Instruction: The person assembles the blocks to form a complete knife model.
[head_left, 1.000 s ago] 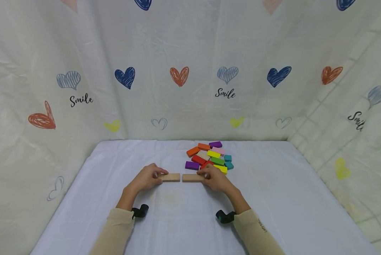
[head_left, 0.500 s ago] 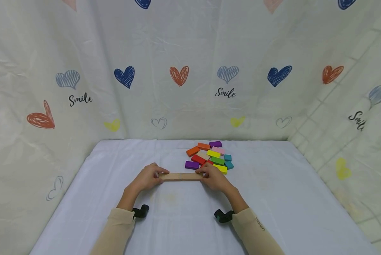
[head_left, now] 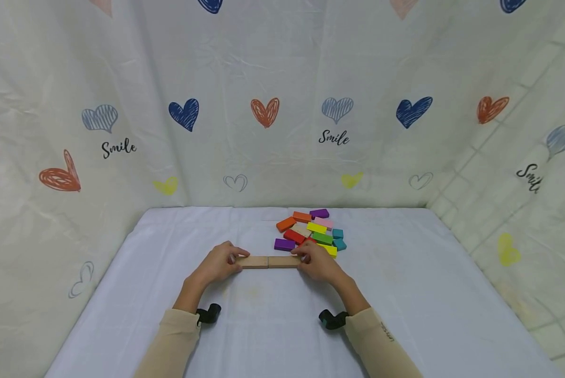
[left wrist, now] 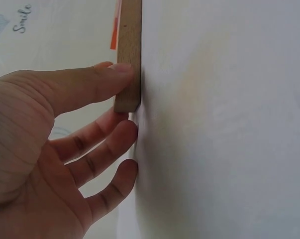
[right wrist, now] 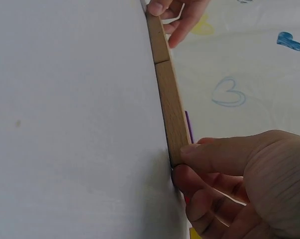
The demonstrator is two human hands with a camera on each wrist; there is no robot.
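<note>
Grip of the left hand (head_left: 218,262), slightly parted, pinched the left wooden block (head_left: 255,262); the right hand (head_left: 319,265) likewise pinched the right block (head_left: 283,262), ends touching on the surface (head_left: 263,336); of the wrist views, only the right showed their seam (right wrist: 162,62)

The word "Smile" (head_left: 333,138) repeats in black script across the pale backdrop (head_left: 292,63), clear at left and centre, its end lost at far right; the left wrist view shows it turned sideways. Small dark lettering (head_left: 387,332) on the right sleeve (head_left: 377,346) is illegible.
</note>
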